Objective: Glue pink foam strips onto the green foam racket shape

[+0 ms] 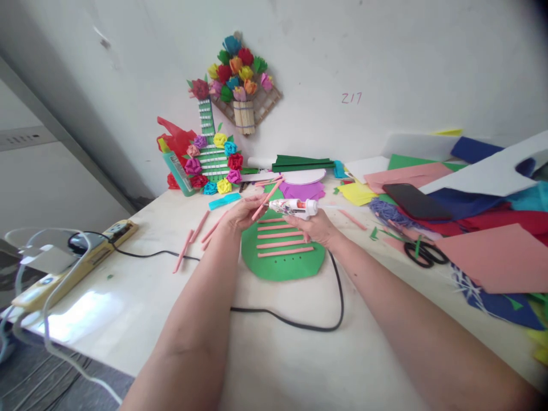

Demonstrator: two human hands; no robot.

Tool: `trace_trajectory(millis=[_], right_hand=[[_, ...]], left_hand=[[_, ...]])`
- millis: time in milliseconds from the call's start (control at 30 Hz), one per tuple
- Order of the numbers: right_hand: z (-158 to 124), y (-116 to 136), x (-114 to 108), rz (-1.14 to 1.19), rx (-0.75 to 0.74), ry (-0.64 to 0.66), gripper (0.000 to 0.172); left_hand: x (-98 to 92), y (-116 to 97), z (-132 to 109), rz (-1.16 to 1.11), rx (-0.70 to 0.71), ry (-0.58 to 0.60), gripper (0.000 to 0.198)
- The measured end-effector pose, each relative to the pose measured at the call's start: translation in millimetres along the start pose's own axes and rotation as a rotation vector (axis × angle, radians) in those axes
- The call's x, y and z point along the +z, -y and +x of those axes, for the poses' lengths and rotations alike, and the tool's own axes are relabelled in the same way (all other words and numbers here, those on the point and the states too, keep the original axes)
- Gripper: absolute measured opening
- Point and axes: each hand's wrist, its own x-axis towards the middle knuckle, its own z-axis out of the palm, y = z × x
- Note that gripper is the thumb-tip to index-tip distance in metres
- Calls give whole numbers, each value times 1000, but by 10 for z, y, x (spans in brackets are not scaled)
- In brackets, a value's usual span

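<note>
My left hand [247, 213] is closed on a rolled pink paper stick [269, 198], which slants up to the right. In my right hand [315, 227] is a white hot glue gun [293, 208], its nozzle close against the pink stick. Below both hands lies a green paper guitar-like shape [282, 267], with several pink sticks [280, 244] set across it in rows. A line of small dark dots runs under the lowest row. The glue gun's black cord [295, 326] loops over the table. Part of the green shape is hidden behind my hands.
Loose pink sticks [184, 251] lie left of the green shape. A yellow power strip [85, 257] sits at the left edge. Coloured paper sheets, a phone [417, 201] and black scissors [424, 253] crowd the right. Behind stand a flower-decorated green guitar [214, 160] and a glue bottle [178, 173].
</note>
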Motion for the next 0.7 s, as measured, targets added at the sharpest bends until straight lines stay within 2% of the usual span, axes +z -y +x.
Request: trace_trajectory(millis=[233,467,700], right_hand=[[-7,8,3,-3,-38,56,25],[-7,6,16,-1,-45,101,34],[-23,27,20,-37,-43,115,35]], left_hand=[[10,-3,-5,-1,-8,-63,19],[8,-21,-7,12,-34,-60,16],[18,-19,-17,28,-6,-55,15]])
